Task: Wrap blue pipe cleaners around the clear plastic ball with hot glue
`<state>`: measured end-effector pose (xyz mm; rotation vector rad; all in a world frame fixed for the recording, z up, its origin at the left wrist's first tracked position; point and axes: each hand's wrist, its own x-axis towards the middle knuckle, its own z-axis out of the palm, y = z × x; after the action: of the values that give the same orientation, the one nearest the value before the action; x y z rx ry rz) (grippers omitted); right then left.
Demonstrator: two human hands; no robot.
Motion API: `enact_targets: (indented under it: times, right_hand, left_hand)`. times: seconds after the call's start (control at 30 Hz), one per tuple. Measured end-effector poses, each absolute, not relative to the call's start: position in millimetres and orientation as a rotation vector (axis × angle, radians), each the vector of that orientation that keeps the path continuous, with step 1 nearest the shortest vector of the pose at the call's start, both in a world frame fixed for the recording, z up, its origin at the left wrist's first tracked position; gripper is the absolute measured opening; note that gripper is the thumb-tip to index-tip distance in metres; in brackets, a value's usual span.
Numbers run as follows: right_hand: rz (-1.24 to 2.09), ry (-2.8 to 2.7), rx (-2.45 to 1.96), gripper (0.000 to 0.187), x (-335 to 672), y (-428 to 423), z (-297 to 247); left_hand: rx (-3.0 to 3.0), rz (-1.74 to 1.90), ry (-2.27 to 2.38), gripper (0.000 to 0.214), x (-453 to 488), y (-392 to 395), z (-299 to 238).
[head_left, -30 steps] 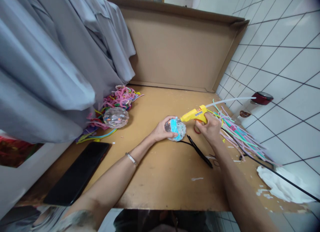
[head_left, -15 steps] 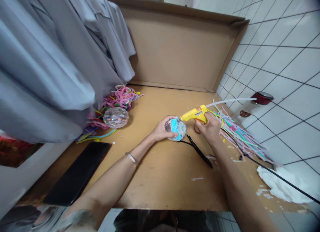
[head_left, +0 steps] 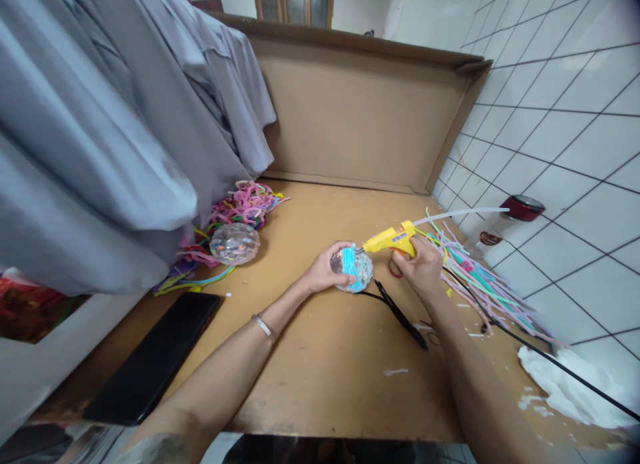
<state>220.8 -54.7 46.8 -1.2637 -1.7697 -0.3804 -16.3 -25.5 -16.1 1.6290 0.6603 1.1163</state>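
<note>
My left hand [head_left: 326, 272] is closed around a clear ball [head_left: 353, 269] with coloured beads inside and a light-blue strip stuck across it, holding it on the wooden tabletop [head_left: 320, 357]. My right hand [head_left: 423, 267] grips a yellow hot glue gun [head_left: 391, 239] with a white glue stick poking out of its back. The gun's nozzle touches the top of the ball. A black cord runs from the gun off to the right.
A second clear ball [head_left: 235, 243] lies by a heap of coloured pipe cleaners [head_left: 240, 207] at the left. More pastel strips [head_left: 480, 284] lie at the right. A black phone [head_left: 155, 357], black scissors [head_left: 403, 311], a red-lidded jar [head_left: 520, 209], white cloth [head_left: 565, 387], grey hanging fabric and a cardboard backboard surround the work.
The camera has tilted up a little, so everything sits slightly lower in view. Both hands, the ball and the glue gun keep the same pose.
</note>
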Motion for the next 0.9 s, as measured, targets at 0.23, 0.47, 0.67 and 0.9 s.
enact_targets:
  times: [0.23,0.47,0.67,0.9]
  right_hand:
    - [-0.341,-1.747,-1.358,0.021,218.6,-53.3,41.7]
    - [-0.115,-1.565,-1.643,0.036,226.1,-44.1,39.2]
    - [-0.065,-1.510,-1.974,0.048,240.2,-37.1,22.6]
    - [-0.063,-1.618,-2.176,0.041,238.3,-32.3,4.6]
  left_hand:
    - [1.586,1.115,0.642,0.079,-14.6,-26.2,-15.2]
    - [1.633,1.119,0.696,0.078,-16.6,-26.0,-14.3]
    - [1.635,1.120,0.725,0.079,-15.1,-27.6,-14.4]
    - [1.707,1.187,0.753,0.073,-13.4,-31.0,-11.6]
